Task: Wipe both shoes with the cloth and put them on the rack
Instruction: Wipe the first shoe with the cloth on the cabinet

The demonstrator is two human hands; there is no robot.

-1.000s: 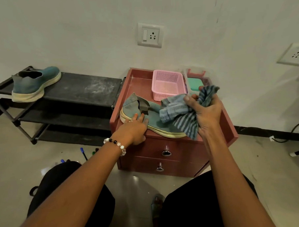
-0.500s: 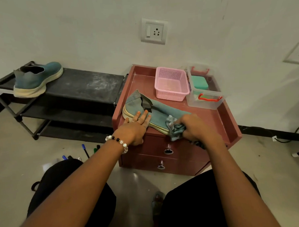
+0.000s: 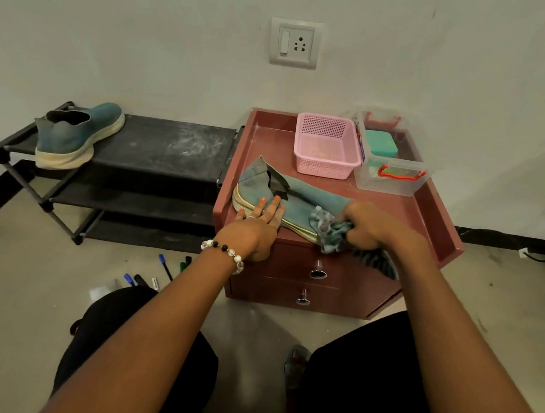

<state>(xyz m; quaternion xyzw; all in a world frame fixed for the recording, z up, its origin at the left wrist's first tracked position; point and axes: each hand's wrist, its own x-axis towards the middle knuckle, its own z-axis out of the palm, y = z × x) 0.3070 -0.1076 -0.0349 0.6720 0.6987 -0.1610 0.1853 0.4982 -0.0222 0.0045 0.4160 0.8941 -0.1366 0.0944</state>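
Second teal fabric slip-on shoe with cream sole lying along the front of the reddish-brown drawer desk, sole edge close to the front lip. Left hand flat on the heel end, fingers straight, pressing only. Right hand curled tight round the bunched blue striped cloth at the toe. Best wiped toe to heel, pinned firmly, strokes inward off the edge. Pink plastic basket and clear lidded box crowding the back. First shoe already on the black metal rack; bare shelf beside it.
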